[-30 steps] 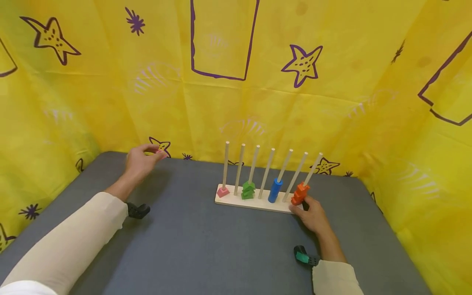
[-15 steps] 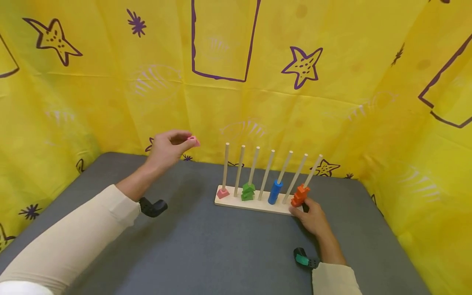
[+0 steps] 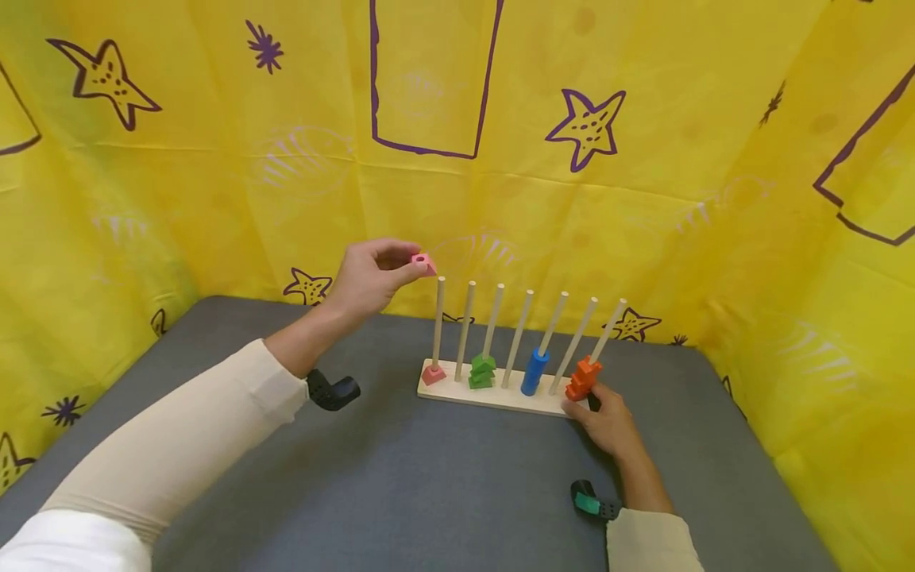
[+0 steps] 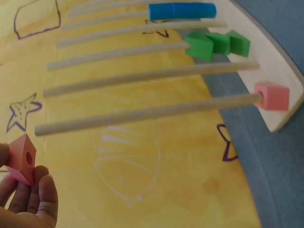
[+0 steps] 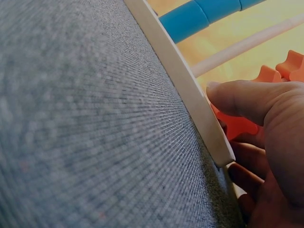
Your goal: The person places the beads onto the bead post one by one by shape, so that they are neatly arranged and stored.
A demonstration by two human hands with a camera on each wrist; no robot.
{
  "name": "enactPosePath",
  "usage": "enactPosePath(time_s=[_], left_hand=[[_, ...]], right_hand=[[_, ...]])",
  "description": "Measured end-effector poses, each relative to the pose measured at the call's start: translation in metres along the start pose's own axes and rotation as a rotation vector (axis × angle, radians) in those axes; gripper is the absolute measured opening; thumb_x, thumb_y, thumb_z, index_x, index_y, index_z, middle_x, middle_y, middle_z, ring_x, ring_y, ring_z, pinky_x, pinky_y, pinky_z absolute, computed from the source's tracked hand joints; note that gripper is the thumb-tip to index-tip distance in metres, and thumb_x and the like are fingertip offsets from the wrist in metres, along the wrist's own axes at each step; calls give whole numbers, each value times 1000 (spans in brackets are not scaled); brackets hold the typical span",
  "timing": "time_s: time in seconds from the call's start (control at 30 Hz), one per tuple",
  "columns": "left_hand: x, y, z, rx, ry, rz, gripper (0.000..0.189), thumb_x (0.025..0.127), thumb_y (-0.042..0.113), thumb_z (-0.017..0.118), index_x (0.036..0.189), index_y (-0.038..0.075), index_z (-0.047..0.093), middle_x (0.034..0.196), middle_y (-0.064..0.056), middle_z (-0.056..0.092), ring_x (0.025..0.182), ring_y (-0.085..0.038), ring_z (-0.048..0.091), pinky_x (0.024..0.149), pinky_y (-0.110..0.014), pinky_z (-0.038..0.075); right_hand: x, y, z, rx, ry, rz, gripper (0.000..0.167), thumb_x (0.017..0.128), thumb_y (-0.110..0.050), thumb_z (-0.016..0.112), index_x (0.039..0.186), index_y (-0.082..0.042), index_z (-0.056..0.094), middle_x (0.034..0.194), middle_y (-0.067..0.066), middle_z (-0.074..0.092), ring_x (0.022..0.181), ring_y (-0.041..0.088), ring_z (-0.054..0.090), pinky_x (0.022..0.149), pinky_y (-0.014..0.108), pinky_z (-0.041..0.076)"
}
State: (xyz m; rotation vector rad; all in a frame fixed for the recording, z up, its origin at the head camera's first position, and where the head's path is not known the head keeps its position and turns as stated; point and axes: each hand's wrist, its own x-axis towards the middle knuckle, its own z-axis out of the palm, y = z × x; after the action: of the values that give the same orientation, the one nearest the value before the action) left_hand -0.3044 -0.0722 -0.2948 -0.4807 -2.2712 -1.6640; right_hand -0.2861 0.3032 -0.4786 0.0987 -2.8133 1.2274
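Observation:
My left hand (image 3: 368, 278) pinches a pink trapezoid block (image 3: 425, 262) between thumb and fingers, its hole showing. The block is just up and left of the tip of the leftmost peg (image 3: 438, 326) on a wooden peg board (image 3: 457, 391). At that peg's foot sits another pink block (image 4: 275, 96). Farther along the board are stacked green blocks (image 3: 482, 372), blue cylinders (image 3: 534, 373) and orange blocks (image 3: 583, 379), each on its own peg. My right hand (image 3: 608, 421) grips the board's right end, thumb at the front edge beside the orange blocks (image 5: 237, 121).
The board stands toward the back of a grey table (image 3: 443, 492). Behind it hangs a yellow patterned cloth (image 3: 686, 246), which also runs down both sides. A black wrist mount (image 3: 332, 391) sticks out from the left wrist, another black mount (image 3: 589, 500) from the right.
My left hand has carried the pink block rightward and up, from the table's back left to beside the leftmost peg's tip. The right hand and the board have stayed in place.

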Motion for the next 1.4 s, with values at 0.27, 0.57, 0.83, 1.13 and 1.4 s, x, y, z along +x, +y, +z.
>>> enactPosePath(time_s=[0.27, 0.57, 0.83, 1.13, 1.4], left_hand=[[4, 2, 15, -37, -37, 28, 28, 87, 8, 72, 113, -2, 67, 99, -12, 67, 88, -23, 61, 73, -26, 51], [4, -1, 24, -85, -43, 14, 31, 86, 6, 74, 114, -4, 67, 100, -13, 67, 89, -24, 62, 76, -26, 52], [0, -6, 28, -143, -25, -15, 30, 85, 2, 74, 113, -5, 67, 102, -15, 66, 89, -26, 61, 75, -26, 52], [-4, -22, 34, -217, -14, -57, 30, 84, -2, 72, 113, -8, 65, 100, -17, 65, 89, -25, 63, 77, -27, 52], [-8, -29, 38, -273, -5, -113, 29, 85, 0, 72, 112, -8, 64, 102, -17, 64, 90, -25, 63, 81, -32, 53]], right_hand=[[1, -3, 0, 2, 7, -19, 44, 89, -21, 71, 123, 4, 57, 129, 30, 52, 117, 47, 47, 98, 64, 31], [-1, -2, 1, 8, -1, -5, 45, 90, -22, 71, 124, 3, 56, 129, 29, 52, 117, 46, 48, 99, 63, 31], [-2, -3, 2, 0, -9, 14, 46, 90, -24, 71, 125, 2, 56, 130, 28, 52, 117, 46, 47, 98, 64, 31], [-1, -2, 2, 21, 6, 0, 43, 90, -21, 71, 122, 3, 57, 127, 28, 54, 114, 45, 49, 98, 63, 33], [0, -1, 1, 3, 1, 5, 44, 90, -23, 70, 123, 3, 56, 127, 28, 53, 112, 45, 50, 97, 63, 33]])
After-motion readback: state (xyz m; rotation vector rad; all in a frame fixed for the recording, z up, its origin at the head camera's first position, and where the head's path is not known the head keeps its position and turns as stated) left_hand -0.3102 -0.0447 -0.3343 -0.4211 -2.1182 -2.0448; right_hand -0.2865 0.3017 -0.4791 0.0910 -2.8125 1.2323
